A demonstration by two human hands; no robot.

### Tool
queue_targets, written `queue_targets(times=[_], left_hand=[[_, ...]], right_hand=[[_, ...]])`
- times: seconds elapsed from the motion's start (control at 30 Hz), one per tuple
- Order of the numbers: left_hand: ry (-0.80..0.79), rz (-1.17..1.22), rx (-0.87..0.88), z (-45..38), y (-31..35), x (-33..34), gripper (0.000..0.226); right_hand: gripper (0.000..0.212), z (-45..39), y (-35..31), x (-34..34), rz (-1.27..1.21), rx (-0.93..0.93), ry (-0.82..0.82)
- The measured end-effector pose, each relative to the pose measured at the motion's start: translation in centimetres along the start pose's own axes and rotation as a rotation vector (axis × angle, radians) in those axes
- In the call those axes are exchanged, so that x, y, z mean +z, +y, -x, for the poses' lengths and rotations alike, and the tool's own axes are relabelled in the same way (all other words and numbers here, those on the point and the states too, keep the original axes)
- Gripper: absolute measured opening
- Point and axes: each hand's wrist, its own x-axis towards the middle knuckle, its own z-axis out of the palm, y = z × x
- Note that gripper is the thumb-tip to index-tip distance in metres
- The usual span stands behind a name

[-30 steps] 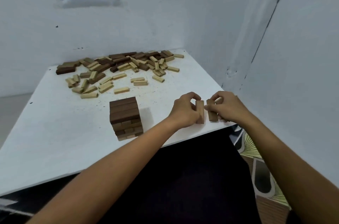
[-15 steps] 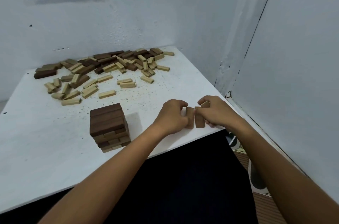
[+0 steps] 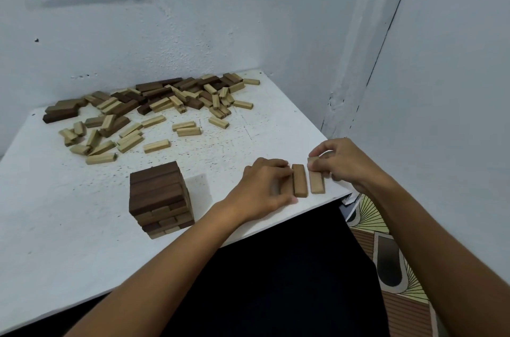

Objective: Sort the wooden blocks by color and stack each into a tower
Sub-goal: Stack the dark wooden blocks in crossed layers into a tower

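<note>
Nearest you, low and right of centre in the frame, your left hand (image 3: pixel 262 187) rests with curled fingers against the left side of a mid-brown block (image 3: pixel 299 180) lying flat at the table's front edge; whether it truly grips that block or only steadies it, you cannot tell from here. Your right hand (image 3: pixel 342 164) pinches the far end of a paler tan block (image 3: pixel 316 181) lying just beside the first, parallel and close but with a thin gap between them. This looks like the base row of a new tower, barely begun. Left of your hands, at lower centre, stands the dark tower (image 3: pixel 160 198), several layers high, though a few lighter blocks show in its lower courses. Farther back, across the upper left and centre, the unsorted pile (image 3: pixel 154 113) of pale and dark blocks sprawls, so most of the sorting remains. The white table (image 3: pixel 55 226) is speckled and scuffed, pushed into a corner of pale, rough-plastered walls (image 3: pixel 248 19); patterned flooring (image 3: pixel 392 267) shows at lower right.
</note>
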Motion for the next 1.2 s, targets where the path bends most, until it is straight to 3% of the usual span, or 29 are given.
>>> queue_targets(times=[0.3,0.47,0.57,0.77,1.2], left_hand=[[0.042,0.050,-0.008,-0.2,-0.1,0.0,0.072],[-0.001,0.097,-0.054,-0.3,-0.3,0.2,0.081],[0.002,0.107,-0.008,-0.6,-0.7,0.6,0.078],[0.038,0.142,0.001,-0.5,-1.0,0.6,0.074],[0.043,0.152,-0.031,0.0,-1.5,0.3,0.076]], right_hand=[[0.020,-0.1,0.7,0.2,0.182,-0.121,-0.007],[0.064,1.0,1.2,-0.8,0.409,-0.231,-0.200],[0.082,1.3,1.9,-0.8,0.480,-0.259,-0.235],[0.083,1.1,2.9,-0.1,0.429,-0.334,-0.178],[0.087,0.5,3.7,0.2,0.372,-0.393,-0.225]])
